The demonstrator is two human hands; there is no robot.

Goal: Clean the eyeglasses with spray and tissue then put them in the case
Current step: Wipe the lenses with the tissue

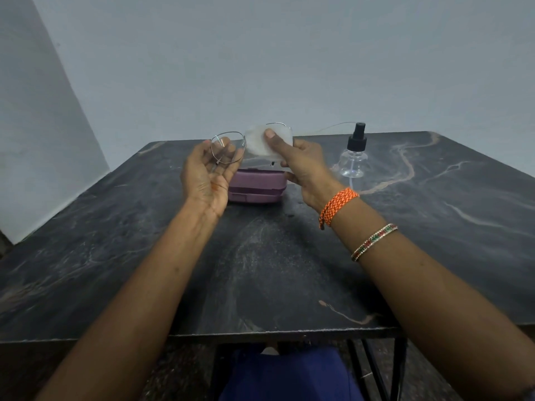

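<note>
1. Head view, the step in hand: wiping the eyeglasses (249,143) with the tissue (260,141), both held up in the air just above the case (256,188).
2. Left hand (207,175): palm up, fingers (228,149) loosely curled behind the left lens, steadying the thin wire rim. Best kept on the rim, not on the glass, to avoid fresh smudges.
3. Right hand (304,166): thumb pressed on the front of the tissue, other fingers hidden behind it, pinching the right lens through the tissue. Light pressure and small circles look wise here; frame so thin that it could probably bend under a hard squeeze.
4. Worth doing next, as a judgement: shifting the tissue over to the left lens, which shows bare, then folding the arms before casing.
5. Look of the eyeglasses: slender silvery wire frame, clear rounded lenses, one arm stretching away to the right toward the spray bottle (353,157). Right lens largely covered by the white tissue.
6. Case: purple, lid shut, lying on the dark marbled counter (275,270) directly under the eyeglasses. Needs opening before the last step.
7. Spray bottle: clear with a black pump top, upright on the counter to the right of the case, near but apart.
</note>
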